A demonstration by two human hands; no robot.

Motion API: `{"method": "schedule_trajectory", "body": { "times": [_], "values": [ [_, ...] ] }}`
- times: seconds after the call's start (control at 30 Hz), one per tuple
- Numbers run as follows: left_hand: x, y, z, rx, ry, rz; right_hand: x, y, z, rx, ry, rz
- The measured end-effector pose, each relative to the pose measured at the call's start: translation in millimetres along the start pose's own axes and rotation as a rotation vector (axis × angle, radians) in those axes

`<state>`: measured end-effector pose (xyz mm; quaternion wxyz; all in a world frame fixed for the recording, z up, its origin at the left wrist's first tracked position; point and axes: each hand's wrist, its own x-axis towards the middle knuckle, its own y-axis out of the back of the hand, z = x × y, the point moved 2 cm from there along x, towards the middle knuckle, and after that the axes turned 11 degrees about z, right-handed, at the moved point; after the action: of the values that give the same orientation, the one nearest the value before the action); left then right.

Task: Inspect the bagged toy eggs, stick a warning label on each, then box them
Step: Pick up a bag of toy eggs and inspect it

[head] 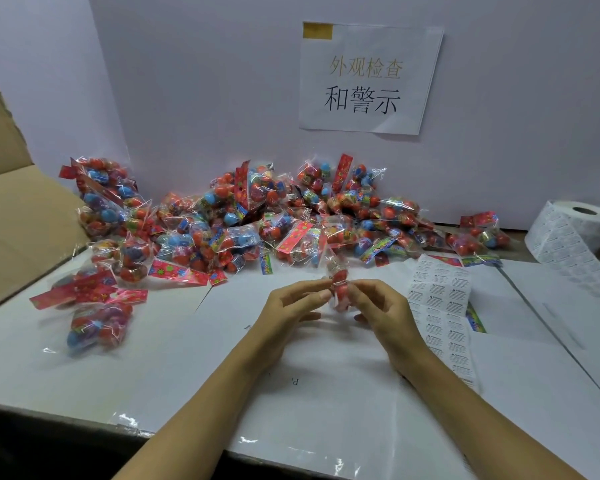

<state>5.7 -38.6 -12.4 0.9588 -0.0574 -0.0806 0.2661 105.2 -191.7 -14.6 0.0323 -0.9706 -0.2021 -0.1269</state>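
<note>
Both hands, left hand (288,306) and right hand (378,306), pinch one egg bag (338,285).

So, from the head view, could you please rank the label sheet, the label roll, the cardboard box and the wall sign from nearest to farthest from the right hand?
From the right hand:
1. Label sheet, flat on the table just right of it.
2. Label roll, far right, at the back of the table.
3. Wall sign, up on the back wall.
4. Cardboard box, far left edge.

Red and blue toy eggs (243,216) (clear bags); white label roll (568,233).
</note>
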Motion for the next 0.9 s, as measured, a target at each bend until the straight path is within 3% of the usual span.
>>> {"method": "schedule_trajectory", "body": {
  "times": [0.13,0.3,0.37,0.5,0.7,0.9],
  "values": [
    [1.1,-0.5,-2.4,0.007,-0.061,-0.007,1.7,0.1,2.5,0.008,-0.049,0.023],
    [7.8,6.0,-8.2,0.083,-0.093,0.260,7.9,6.1,9.8,0.043,-0.130,0.031],
    [11.2,9.9,-11.2,0.068,-0.012,0.297,7.6,7.4,9.1,0.073,-0.156,0.014],
    [12.2,6.6,-11.2,-0.116,0.127,0.248,7.9,8.1,7.7,0.142,-0.190,-0.022],
    [9.8,5.1,-8.4,-0.169,0.082,0.163,4.7,3.4,6.5,0.078,-0.189,-0.121],
    [6.0,5.7,-3.6,-0.177,0.035,0.115,2.7,1.2,1.2,0.015,-0.163,-0.054]
  ]
}}
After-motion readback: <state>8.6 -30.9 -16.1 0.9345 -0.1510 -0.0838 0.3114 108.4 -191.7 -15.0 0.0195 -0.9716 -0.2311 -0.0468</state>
